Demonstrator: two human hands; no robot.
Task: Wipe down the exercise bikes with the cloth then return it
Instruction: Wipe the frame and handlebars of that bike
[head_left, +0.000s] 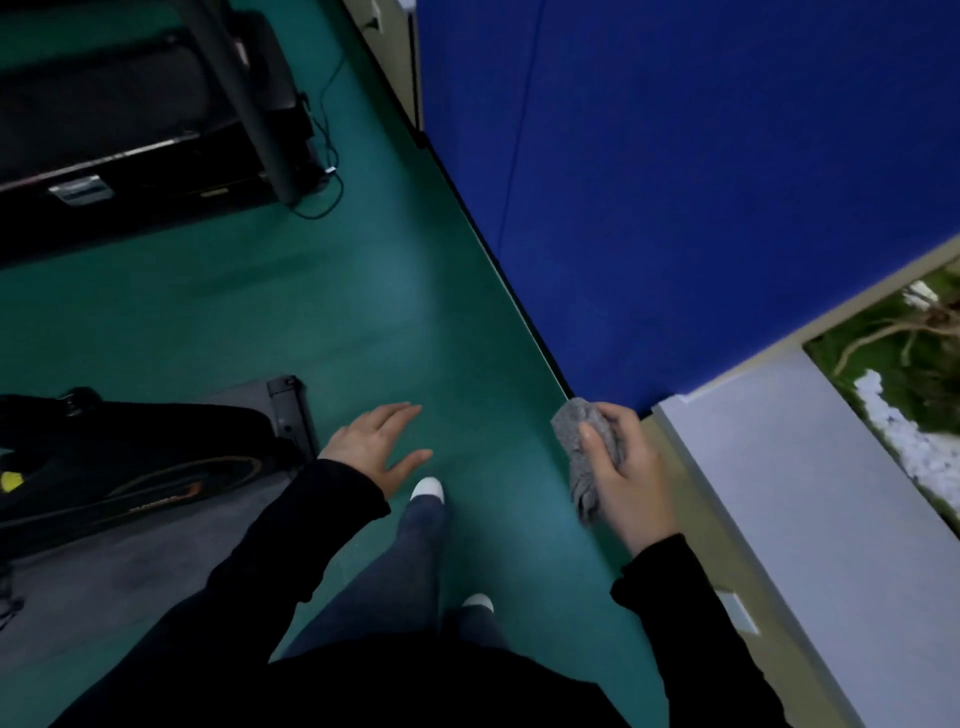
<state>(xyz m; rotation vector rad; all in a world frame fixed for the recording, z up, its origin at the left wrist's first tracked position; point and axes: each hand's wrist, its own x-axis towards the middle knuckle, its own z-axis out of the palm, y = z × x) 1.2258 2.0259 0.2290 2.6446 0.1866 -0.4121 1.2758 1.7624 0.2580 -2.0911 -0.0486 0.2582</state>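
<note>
As seen from above: grips bunched grey cloth (574, 434) in right hand (628, 478), beside blue wall panel (675, 182), over green floor (363, 312). Holds left hand (371, 447) empty, fingers straight and spread. Stands beside black exercise bike (130, 467) on grey mat (104, 571).

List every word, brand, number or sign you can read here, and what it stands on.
Nothing reads legibly.
Orange lettering on the exercise bike housing: too blurred to read.
Silver plate on the black machine at top left: too small and blurred.
The grey cloth in the right hand: no print visible.
</note>
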